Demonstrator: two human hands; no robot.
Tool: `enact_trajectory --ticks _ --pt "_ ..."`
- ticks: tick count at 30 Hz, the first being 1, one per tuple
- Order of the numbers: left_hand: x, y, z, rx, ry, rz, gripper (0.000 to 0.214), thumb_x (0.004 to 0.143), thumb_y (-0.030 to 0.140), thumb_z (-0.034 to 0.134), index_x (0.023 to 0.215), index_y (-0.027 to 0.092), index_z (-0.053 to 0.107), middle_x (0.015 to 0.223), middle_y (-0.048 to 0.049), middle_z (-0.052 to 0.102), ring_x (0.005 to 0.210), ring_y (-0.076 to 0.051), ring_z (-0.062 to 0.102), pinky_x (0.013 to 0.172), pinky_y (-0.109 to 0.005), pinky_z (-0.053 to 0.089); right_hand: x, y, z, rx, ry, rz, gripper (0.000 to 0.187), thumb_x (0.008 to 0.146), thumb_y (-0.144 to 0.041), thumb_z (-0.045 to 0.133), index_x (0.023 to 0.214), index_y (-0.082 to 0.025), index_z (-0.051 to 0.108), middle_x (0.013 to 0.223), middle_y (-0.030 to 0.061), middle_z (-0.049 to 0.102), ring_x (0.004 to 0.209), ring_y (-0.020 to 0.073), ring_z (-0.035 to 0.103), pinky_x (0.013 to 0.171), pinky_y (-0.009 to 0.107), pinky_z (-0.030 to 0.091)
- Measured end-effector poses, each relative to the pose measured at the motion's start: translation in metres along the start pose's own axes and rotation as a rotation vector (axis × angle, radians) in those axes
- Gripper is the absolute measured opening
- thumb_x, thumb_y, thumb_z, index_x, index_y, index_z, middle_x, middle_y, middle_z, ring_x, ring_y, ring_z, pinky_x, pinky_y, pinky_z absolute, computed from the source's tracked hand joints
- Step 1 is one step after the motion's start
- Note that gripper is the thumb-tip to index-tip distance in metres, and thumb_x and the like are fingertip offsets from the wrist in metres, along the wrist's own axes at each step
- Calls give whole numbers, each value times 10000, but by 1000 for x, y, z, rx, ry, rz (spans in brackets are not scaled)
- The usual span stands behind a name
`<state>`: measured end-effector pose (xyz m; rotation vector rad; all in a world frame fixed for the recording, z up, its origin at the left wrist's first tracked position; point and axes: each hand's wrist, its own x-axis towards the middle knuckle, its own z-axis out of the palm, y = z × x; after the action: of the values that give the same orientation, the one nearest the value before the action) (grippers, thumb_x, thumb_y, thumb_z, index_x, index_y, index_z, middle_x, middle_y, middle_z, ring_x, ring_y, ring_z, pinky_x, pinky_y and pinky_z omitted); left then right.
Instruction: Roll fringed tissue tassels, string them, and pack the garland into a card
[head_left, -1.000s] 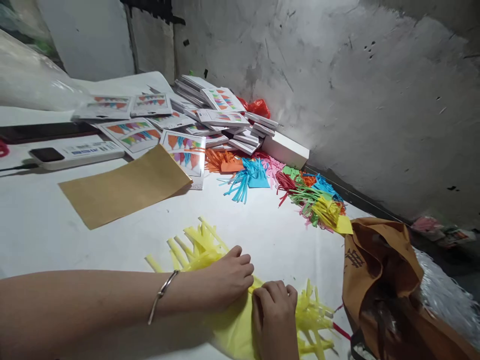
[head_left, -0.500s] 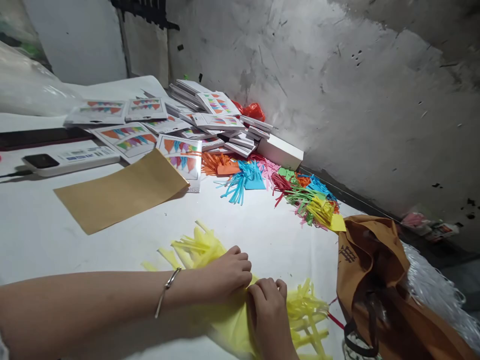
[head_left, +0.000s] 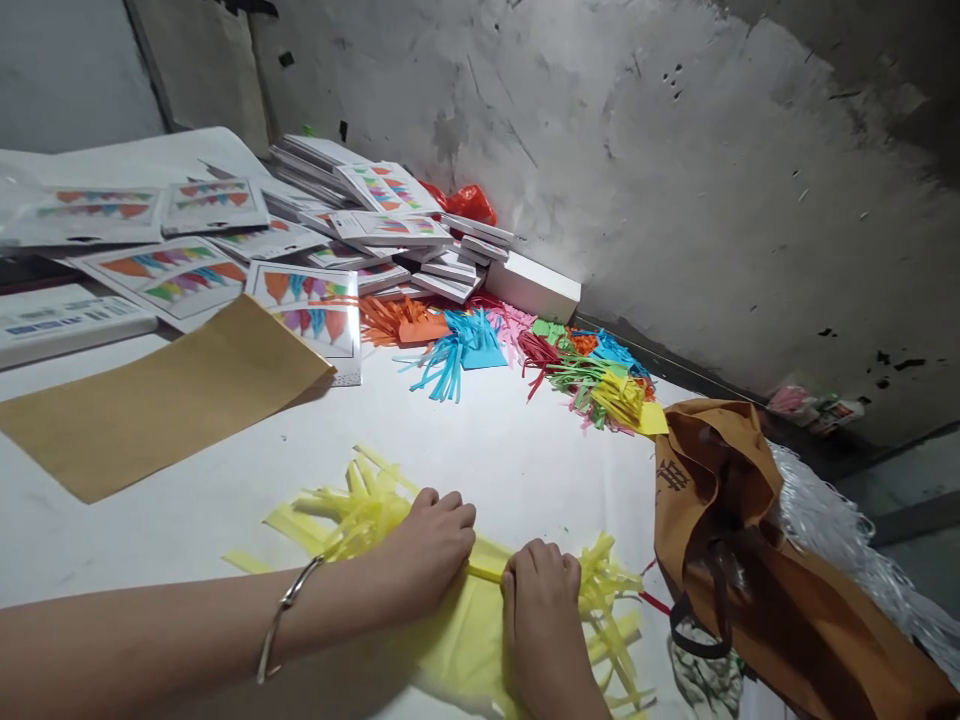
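Note:
A sheet of yellow tissue paper with fringed strips at both ends lies across the white table in front of me. My left hand is closed on its upper edge, fingers curled over the paper. A short way to the right, my right hand grips the same edge. Between the two hands a narrow folded band of the paper shows. Fringe fans out past my left hand and to the right of my right hand. My fingertips are hidden under the knuckles.
A brown cardboard piece lies at the left, by printed packets piled against the wall. Coloured paper tassels run along the table's back edge. A brown cloth bag stands at the right, beside clear plastic.
My hands have moved apart along the paper's edge, so a folded yellow band now shows between them. The view has shifted to the right.

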<state>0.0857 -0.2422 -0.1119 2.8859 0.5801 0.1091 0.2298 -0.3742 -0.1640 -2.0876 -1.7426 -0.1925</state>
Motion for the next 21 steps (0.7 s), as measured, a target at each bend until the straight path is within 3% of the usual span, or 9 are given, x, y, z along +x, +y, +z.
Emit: enact_trajectory --ticks 3,6,11,14,21 --pt "4 3 -2 20 -18 -46 70 767 96 645 746 156 676 926 -104 659 909 -281 568 742 -413 364 4 0 -1 -42 -20 53 180 917 -80 472 827 -229 522 844 30 563 823 255 491 846 476 305" --pt "7 1 2 28 36 -27 67 784 106 667 753 164 677 941 -88 653 883 -254 561 731 -394 363 7 3 -8 73 -34 74 152 896 -91 545 836 -230 536 847 11 577 816 235 505 848 461 309" --pt "6 -1 19 215 161 299 267 827 163 755 592 191 633 756 -24 608 836 -219 507 956 -463 310 6 3 -15 175 21 -83 217 893 -34 520 816 -236 545 863 -26 583 861 180 519 997 469 263" --pt "9 1 28 283 242 393 280 844 194 755 590 196 638 724 -11 595 820 -215 485 1061 -514 213 4 1 -14 111 66 -205 202 848 -30 523 791 -224 526 869 -14 602 894 184 525 1069 487 220" --pt "11 -6 8 64 249 299 257 788 82 698 600 182 554 745 -20 607 797 -210 497 875 -418 330 11 -6 -6 -32 183 -284 233 876 -18 471 771 -216 533 766 -3 594 788 187 521 1013 469 289"
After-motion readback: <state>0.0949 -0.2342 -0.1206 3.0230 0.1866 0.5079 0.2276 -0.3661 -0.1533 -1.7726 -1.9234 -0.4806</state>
